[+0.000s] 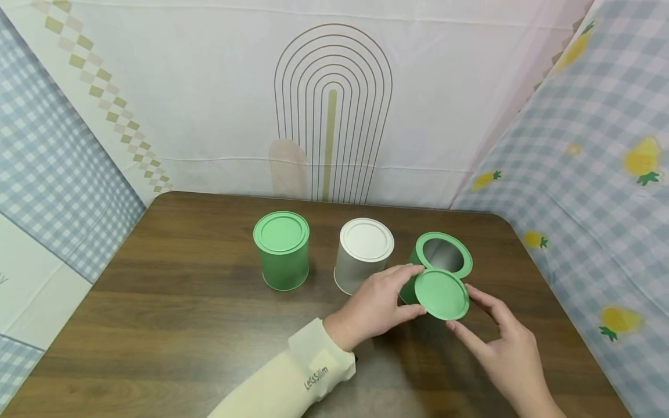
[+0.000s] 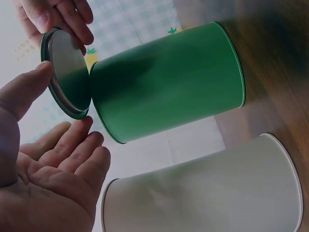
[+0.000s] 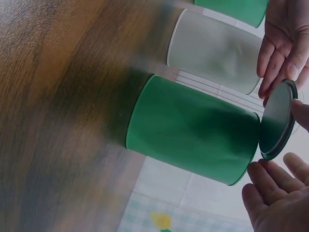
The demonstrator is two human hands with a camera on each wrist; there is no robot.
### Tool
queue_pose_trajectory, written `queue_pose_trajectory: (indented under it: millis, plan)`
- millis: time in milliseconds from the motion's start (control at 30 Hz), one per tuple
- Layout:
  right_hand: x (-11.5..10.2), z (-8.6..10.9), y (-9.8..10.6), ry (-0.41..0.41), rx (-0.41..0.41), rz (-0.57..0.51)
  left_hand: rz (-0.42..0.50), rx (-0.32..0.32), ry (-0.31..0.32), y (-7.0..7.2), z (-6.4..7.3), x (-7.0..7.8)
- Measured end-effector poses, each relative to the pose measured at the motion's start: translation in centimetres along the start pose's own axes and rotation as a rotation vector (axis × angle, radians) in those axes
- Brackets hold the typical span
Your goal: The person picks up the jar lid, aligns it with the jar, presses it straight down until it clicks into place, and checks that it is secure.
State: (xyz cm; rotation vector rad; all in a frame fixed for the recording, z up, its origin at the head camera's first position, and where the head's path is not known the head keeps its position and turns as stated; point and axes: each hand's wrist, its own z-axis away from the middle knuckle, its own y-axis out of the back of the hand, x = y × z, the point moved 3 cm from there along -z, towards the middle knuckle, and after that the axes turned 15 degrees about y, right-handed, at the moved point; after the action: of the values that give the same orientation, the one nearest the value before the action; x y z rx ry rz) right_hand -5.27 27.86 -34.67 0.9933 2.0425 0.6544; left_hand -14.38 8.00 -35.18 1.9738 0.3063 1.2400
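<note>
A round green lid (image 1: 441, 295) is held between my two hands, tilted in front of an uncovered green can (image 2: 169, 82). My left hand (image 1: 377, 303) grips the lid's left edge between thumb and fingers. On the opposite edge, my right hand (image 1: 506, 342) holds it with thumb and fingertips. The lid's silvery underside shows in both wrist views, and its edge is at or very near the can's rim. The can stands upright with its grey inside visible from the head view.
A white can (image 1: 366, 242) with its lid on stands just left of the uncovered one. Farther left is another green can (image 1: 284, 261), also lidded. All stand on a brown wooden table (image 1: 183, 290), with patterned cloths (image 1: 209, 87) hanging behind and at the sides.
</note>
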Motion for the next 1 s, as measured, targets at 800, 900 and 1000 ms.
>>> queue_pose_trajectory:
  millis: [800,900,1000]
  plan:
    - [-0.23,-0.04,0.08,-0.026,-0.018,0.039,0.011,-0.012,0.025,-0.12,0.29,0.22]
    - [-0.28,-0.01,0.05,-0.028,-0.018,0.038,0.016,-0.016,0.025,-0.15,0.27,0.22]
    - [-0.31,0.01,0.03,-0.030,-0.016,0.039,0.019,-0.015,0.025,-0.17,0.26,0.20]
